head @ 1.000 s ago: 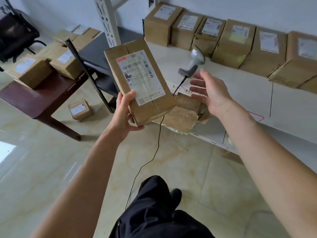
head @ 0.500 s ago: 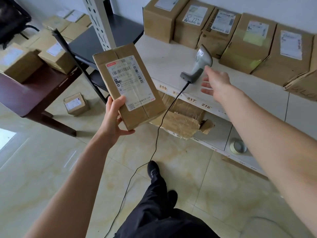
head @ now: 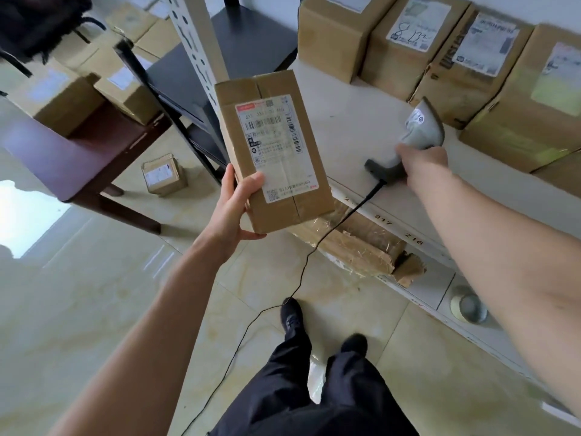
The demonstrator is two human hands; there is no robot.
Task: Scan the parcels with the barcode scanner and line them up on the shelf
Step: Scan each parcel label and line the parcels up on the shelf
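Left grip [head: 234, 212] holding parcel [head: 273, 149], right grip [head: 419, 160] on scanner [head: 415, 133], fingers hidden

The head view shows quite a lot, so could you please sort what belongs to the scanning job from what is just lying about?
In the job:
- parcel, held in the left hand
- barcode scanner, gripped by the right hand
- shelf with its row of parcels

Lying about:
- tape roll
- torn cardboard on the lower shelf
- black chair
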